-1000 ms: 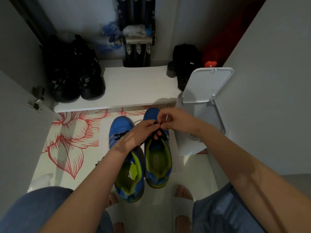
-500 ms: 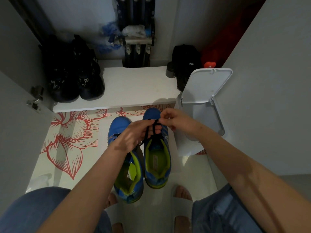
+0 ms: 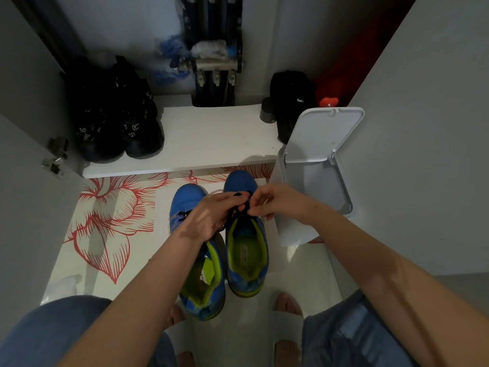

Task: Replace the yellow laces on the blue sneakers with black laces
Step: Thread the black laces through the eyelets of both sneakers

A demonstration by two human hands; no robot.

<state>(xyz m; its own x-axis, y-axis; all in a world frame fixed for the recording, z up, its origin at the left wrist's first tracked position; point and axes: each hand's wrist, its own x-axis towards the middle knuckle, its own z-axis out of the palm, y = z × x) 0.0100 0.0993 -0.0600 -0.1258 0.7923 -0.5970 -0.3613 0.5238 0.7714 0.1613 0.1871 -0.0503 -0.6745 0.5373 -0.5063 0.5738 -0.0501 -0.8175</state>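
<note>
Two blue sneakers with lime-green linings stand side by side on the floor, toes pointing away from me. The left sneaker [image 3: 197,263] shows a black lace near its toe and is partly covered by my left arm. Over the tongue of the right sneaker [image 3: 246,258], my left hand [image 3: 211,217] and my right hand [image 3: 275,201] both pinch strands of the black lace [image 3: 239,207]. The fingers hide how the strands cross. No yellow lace is visible.
A white bin [image 3: 315,181] with its lid up stands just right of the shoes. A white shelf [image 3: 211,139] ahead holds black shoes [image 3: 116,115] and a black bag [image 3: 291,102]. A floral mat [image 3: 105,221] lies left. My sandalled feet [image 3: 285,313] are behind the sneakers.
Both hands have kept working the black lace over the right sneaker. They spread slightly apart half a second ago and have drawn close together again.
</note>
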